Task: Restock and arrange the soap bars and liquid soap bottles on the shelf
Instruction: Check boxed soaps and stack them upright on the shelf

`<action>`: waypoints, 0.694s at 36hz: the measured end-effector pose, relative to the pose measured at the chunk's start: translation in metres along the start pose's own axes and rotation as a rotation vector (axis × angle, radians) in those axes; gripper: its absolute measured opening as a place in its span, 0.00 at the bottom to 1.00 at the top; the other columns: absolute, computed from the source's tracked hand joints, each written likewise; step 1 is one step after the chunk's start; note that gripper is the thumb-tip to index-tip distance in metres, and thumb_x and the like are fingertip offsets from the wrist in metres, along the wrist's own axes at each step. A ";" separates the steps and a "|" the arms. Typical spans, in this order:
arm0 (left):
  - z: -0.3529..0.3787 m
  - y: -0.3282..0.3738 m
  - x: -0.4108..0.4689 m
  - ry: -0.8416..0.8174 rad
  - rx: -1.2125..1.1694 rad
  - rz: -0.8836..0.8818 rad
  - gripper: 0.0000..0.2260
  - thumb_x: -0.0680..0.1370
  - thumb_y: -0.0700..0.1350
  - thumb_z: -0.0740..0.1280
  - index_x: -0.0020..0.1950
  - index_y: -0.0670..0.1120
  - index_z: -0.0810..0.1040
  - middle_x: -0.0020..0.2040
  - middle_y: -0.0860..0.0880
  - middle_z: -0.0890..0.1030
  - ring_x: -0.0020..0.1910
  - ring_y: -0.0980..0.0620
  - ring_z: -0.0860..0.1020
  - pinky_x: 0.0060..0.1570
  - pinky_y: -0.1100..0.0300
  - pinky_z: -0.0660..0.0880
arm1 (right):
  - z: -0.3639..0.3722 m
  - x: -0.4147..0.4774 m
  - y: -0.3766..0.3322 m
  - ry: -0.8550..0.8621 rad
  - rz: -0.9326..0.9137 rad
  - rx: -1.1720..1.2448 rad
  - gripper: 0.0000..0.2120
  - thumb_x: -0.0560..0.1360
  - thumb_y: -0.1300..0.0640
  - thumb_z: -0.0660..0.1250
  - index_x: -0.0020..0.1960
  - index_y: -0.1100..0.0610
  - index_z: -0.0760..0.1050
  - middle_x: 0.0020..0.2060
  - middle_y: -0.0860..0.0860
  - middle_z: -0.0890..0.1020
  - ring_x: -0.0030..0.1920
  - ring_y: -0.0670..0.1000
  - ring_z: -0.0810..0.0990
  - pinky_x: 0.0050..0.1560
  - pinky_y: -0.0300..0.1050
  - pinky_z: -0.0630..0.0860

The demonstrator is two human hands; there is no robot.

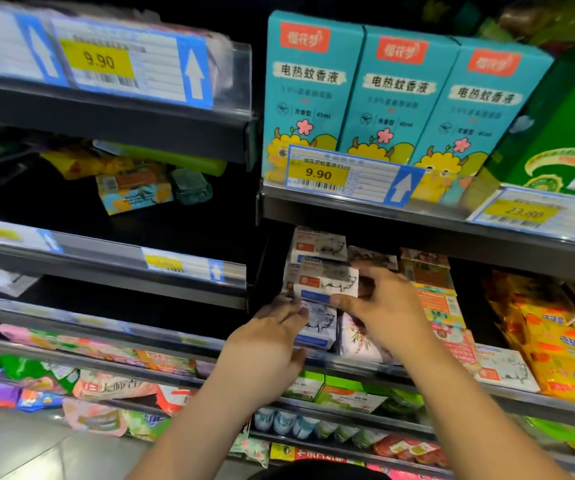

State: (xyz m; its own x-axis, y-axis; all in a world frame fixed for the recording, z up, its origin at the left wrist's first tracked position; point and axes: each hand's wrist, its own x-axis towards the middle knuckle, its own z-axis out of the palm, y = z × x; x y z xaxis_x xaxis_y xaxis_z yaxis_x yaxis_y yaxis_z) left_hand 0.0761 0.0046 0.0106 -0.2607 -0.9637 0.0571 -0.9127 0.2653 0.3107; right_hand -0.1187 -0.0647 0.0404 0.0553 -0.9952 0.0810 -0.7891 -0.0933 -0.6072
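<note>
The black metal shelf (508, 391) carrying the soap runs across the right half of the view. On its right end lie yellow-and-orange foil packs (556, 355). On the level above stand three tall teal cardboard boxes (314, 98) in a row, upright and touching, with a yellow 9.90 price tag (317, 173) on the rail in front of them.

At the shelf's left end, close to its front edge, sits a pile of white cardboard soap boxes printed with a sheep drawing (317, 242).

The right hand (386, 306) holds one white soap box with a blue stripe (324, 282) in front of that pile. The thumb presses its front face, the fingers (372, 271) curl over its right end, and the box is clamped between them.

The left hand (272, 341) reaches in below. Its fingers are nearly straight and close together, the tips touching the upper left of an upright white sheep-print box (320, 323) at the shelf's front edge. A pale floral soap packet (359, 337) stands just beside that box, under the right hand.
</note>
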 end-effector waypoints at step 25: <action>-0.013 0.027 0.008 -0.112 0.165 -0.165 0.25 0.80 0.60 0.59 0.76 0.55 0.62 0.76 0.52 0.65 0.70 0.49 0.70 0.62 0.54 0.72 | -0.046 -0.024 0.049 0.131 -0.109 -0.315 0.13 0.80 0.47 0.63 0.60 0.49 0.82 0.55 0.51 0.85 0.55 0.57 0.79 0.60 0.48 0.70</action>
State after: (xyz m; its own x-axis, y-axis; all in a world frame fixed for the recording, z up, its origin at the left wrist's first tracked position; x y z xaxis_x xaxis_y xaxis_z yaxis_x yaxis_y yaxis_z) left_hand 0.0539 0.0037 0.0320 -0.1287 -0.9876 -0.0900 -0.9824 0.1146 0.1478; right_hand -0.1869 -0.0442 0.0445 0.0865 -0.9658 0.2446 -0.9339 -0.1641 -0.3175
